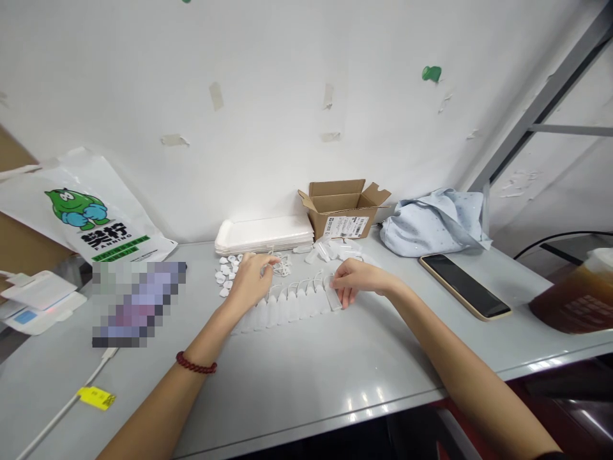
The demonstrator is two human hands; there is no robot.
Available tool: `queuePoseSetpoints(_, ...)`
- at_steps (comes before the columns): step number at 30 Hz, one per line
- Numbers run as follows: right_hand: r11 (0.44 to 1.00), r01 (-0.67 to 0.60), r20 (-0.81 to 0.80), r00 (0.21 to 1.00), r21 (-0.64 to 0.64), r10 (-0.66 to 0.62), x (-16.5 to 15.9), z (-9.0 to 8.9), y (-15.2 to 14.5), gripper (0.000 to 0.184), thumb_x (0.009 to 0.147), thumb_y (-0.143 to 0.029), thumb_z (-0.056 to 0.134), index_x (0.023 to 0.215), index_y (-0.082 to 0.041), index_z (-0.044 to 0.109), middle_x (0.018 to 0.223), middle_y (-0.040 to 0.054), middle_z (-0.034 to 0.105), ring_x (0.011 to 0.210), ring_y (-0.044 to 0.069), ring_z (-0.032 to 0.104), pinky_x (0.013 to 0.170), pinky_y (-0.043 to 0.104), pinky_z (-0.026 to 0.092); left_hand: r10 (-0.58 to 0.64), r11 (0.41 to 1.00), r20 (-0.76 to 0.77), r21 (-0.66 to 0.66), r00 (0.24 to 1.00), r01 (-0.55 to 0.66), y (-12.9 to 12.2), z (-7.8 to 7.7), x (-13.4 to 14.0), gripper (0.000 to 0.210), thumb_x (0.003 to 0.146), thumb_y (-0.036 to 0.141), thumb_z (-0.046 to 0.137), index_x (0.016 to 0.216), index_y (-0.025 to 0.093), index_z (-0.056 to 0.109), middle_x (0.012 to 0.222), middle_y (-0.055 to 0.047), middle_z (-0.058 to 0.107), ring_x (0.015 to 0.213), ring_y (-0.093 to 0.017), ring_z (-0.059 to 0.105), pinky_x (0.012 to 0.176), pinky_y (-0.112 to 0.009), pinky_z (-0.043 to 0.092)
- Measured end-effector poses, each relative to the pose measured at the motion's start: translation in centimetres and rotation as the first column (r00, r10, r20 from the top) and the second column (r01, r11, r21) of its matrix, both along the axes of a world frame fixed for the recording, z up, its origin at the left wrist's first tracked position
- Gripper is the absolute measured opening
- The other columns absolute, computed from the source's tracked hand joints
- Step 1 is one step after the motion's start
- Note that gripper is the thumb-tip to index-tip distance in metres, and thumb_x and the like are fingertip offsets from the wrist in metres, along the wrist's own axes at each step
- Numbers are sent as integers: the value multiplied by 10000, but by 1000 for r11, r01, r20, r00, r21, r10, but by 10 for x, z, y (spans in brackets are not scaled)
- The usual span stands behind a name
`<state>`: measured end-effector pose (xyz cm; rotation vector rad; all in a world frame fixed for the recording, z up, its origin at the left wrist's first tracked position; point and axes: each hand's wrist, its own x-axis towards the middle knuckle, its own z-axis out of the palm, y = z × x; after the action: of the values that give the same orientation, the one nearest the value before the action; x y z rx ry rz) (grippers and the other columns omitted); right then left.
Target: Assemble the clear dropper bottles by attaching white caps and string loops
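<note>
One white bag (76, 191): we are seeing it leaning well left of the left hand, showing a green cartoon figure.
White cable (64, 410): we are tracing it on the near side of the left hand, off to its left, a yellow tag (97, 397) hanging on it.
Red bracelet (196, 363): it is circling the wrist behind the left hand.
Small white pieces (221, 277): these are lying loose just left of the left hand.
Left hand (251, 281): we are seeing its fingers curling, thumb and forefinger near each other; we cannot tell whether they are holding anything.
White stack (263, 233): it is lying just beyond the left hand.
White cords (283, 265): they are lying tangled beside the left fingertips.
Row of translucent pieces (292, 310): we are finding it stretching between both hands, loops at the far ends.
Cardboard box (347, 203): it is standing open beyond the right hand.
Right hand (357, 281): its fingers are narrowing at the row's last piece, touching it; we cannot tell how firmly.
Blue cloth (433, 223): it is lying crumpled, right of and beyond the right hand.
Phone (464, 287): it is lying right of the right hand, screen dark.
</note>
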<state>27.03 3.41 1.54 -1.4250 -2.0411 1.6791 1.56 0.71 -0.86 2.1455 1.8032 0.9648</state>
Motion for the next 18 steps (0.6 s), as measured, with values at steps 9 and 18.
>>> queuePoseSetpoints(9, 1000, 21, -11, 1000, 4, -21, 1, 0, 0, 194, 768, -221, 591, 609, -110, 590, 585, 68, 675, 532, 150, 660, 498, 217, 501, -115, 993, -71, 16, 991, 117, 1, -11, 6, 421, 765, 78, 381, 994, 212, 707, 1021, -43, 716, 989, -254, 532, 882, -427, 456)
queuePoseSetpoints(18, 748, 184, 26, 965, 637, -260, -7, -15, 10, 149, 861, -168, 430, 795, -142, 561, 777, 84, 673, 651, 164, 637, 628, 283, 494, -68, 998, 52, -14, 996, 69, 0, -5, 9, 350, 774, 171, 421, 977, 189, 706, 1069, -71, 693, 1052, -272, 521, 900, -432, 451)
